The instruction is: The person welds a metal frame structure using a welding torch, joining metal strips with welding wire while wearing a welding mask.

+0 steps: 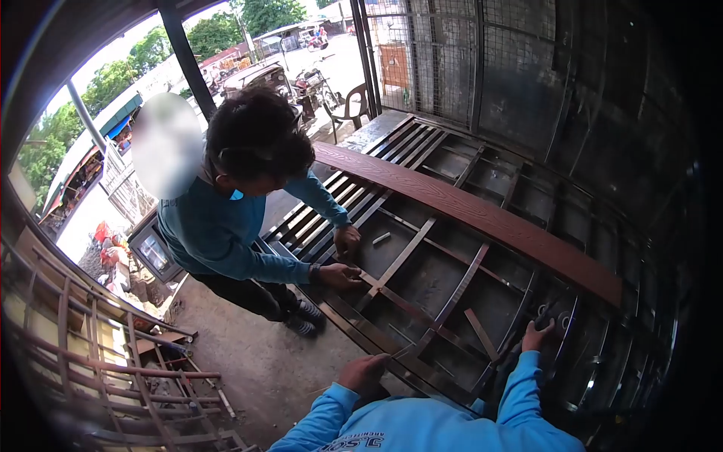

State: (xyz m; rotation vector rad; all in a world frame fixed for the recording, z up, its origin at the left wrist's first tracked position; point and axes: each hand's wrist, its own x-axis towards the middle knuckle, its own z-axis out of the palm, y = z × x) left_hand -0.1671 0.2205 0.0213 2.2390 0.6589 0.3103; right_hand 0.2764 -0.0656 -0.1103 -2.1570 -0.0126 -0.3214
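My left hand [365,373] rests at the near edge of a metal frame [410,260], fingers stretched toward the edge bar, holding nothing that I can see. Farther right, over the frame, my right hand [538,334] is closed around something dark. Its shape blends into the shadow, so I cannot make out what it is. Beside that hand lies a short flat metal strip [482,335], set at an angle across an opening. A long reddish-brown wood-grain plank [467,207] lies across the far part of the frame.
A co-worker in a blue shirt [226,226] leans over the frame from the left, both hands on its bars. A small pale piece [382,239] lies within the frame. Metal racks [113,369] stand at lower left. A plastic chair [352,105] is behind; a wall [520,83] bounds the right.
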